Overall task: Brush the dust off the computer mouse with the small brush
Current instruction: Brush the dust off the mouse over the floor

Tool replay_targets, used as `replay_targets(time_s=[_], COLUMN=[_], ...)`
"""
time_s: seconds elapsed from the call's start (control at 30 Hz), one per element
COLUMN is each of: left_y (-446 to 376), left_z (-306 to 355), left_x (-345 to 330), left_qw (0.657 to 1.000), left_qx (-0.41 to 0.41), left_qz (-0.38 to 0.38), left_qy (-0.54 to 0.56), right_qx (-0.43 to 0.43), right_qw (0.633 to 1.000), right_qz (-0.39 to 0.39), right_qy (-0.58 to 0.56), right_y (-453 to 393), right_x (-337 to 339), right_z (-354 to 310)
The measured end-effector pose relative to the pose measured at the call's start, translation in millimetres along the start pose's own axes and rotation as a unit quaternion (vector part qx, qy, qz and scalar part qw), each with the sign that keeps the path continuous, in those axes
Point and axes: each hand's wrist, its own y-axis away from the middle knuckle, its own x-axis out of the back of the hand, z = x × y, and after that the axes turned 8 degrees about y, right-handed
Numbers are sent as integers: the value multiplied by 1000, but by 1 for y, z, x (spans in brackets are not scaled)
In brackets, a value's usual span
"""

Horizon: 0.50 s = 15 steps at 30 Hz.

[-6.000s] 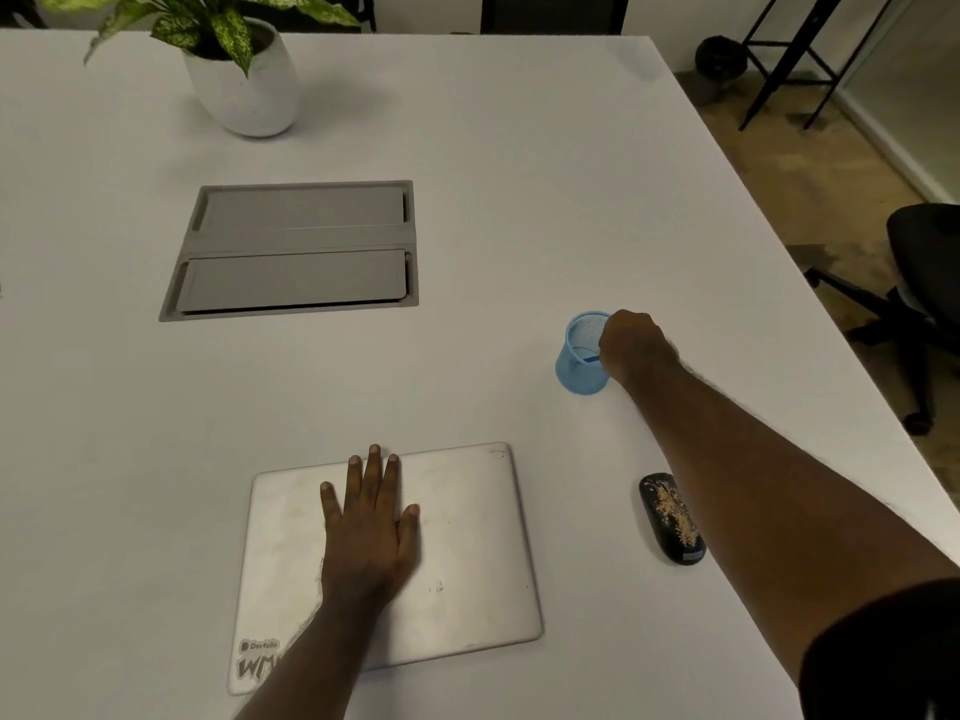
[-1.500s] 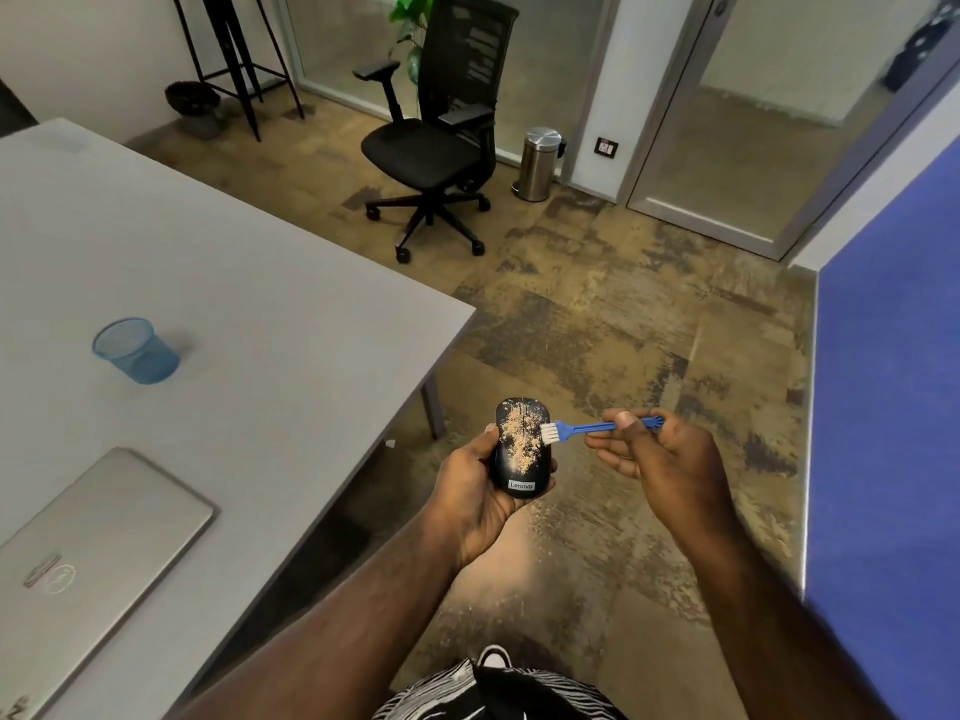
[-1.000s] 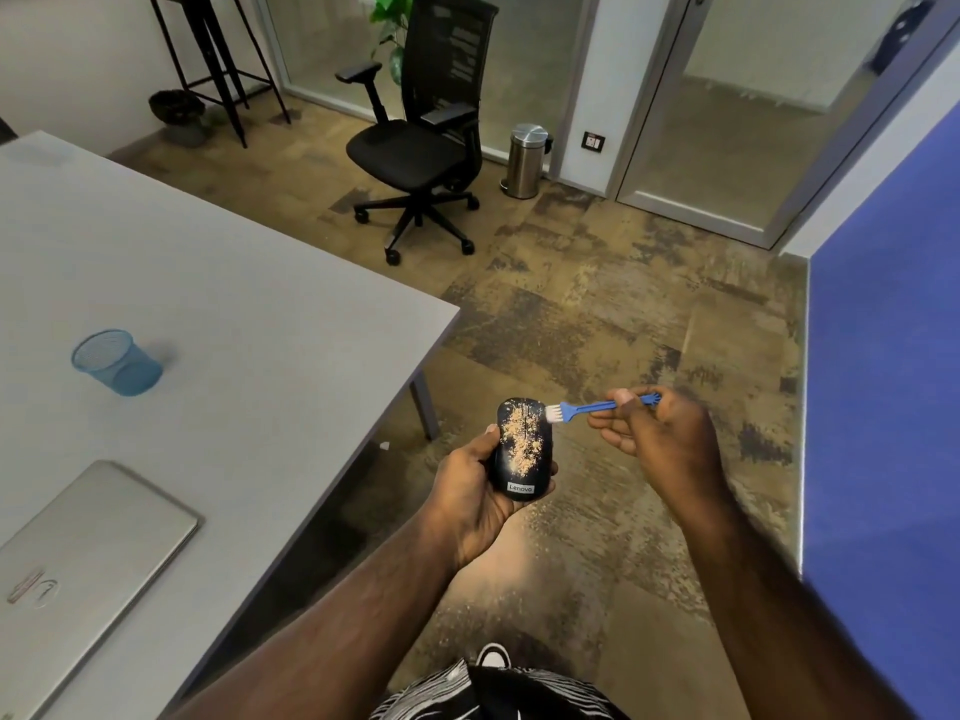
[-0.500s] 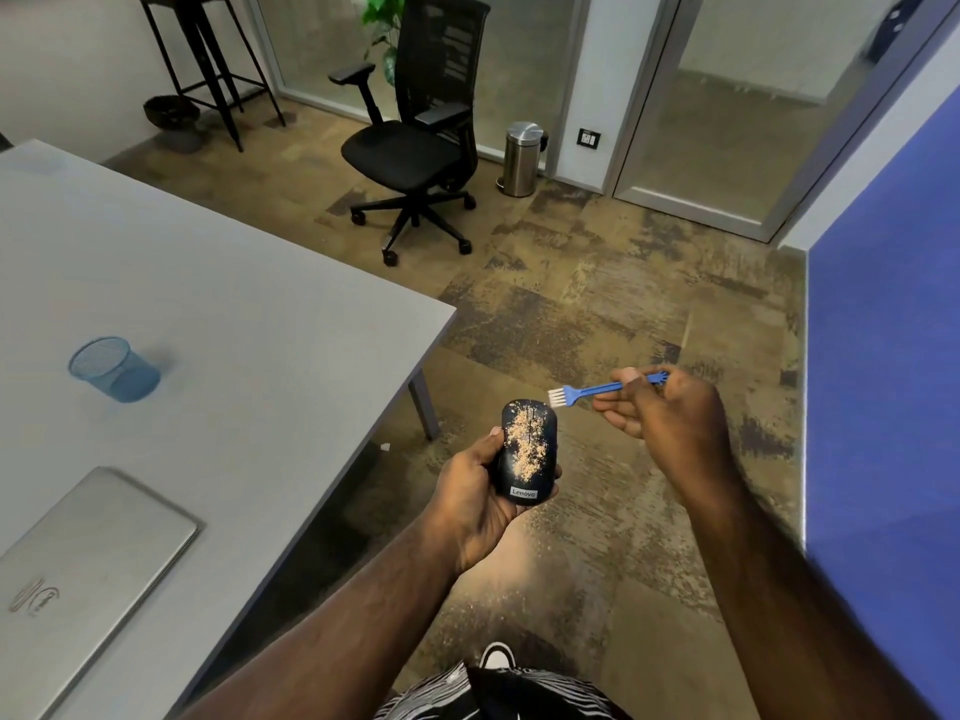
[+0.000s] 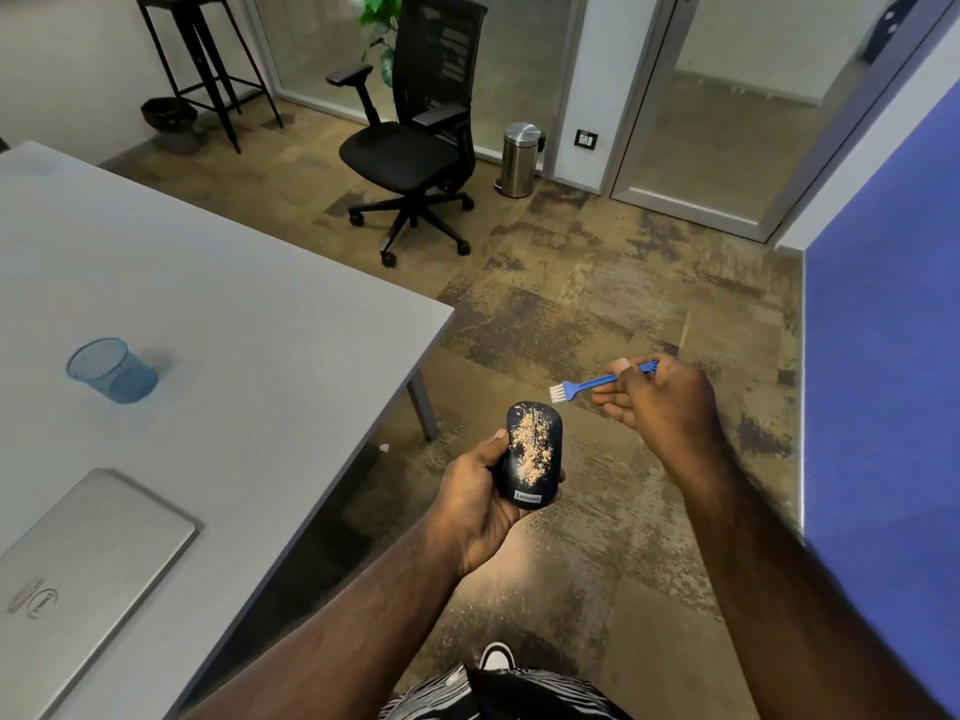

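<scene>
A black computer mouse [image 5: 531, 456] with tan dust strewn over its top is held upright in my left hand [image 5: 480, 504], out over the floor beside the table. My right hand [image 5: 660, 397] pinches the handle of a small blue brush [image 5: 584, 385]. Its white bristles point left and hang just above and to the right of the mouse's front end, clear of it.
The grey table [image 5: 249, 324] lies to my left with a blue mesh cup [image 5: 111, 370] and a shut silver laptop [image 5: 78, 563]. A black office chair [image 5: 415, 142], a steel bin [image 5: 519, 158] and a blue wall panel [image 5: 883, 356] stand around the open floor.
The brush has lifted off the mouse and drawn back up and to the right. The mouse stays in my left hand, with somewhat less dust near its front.
</scene>
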Motion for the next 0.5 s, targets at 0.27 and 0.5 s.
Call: replay_targets(time_s=[0.27, 0.5], left_y=[2, 3], left_z=[-2, -6], left_x=[0, -2], left_qw=[1000, 999], left_qx=[-7, -8], left_qz=[-7, -6], left_qy=[-23, -40], right_qx=[14, 51], right_qw=[1000, 994], right_qz=[-13, -73], right_qy=[14, 67], right_y=[-1, 7], right_x=[2, -14], right_z=[-6, -19])
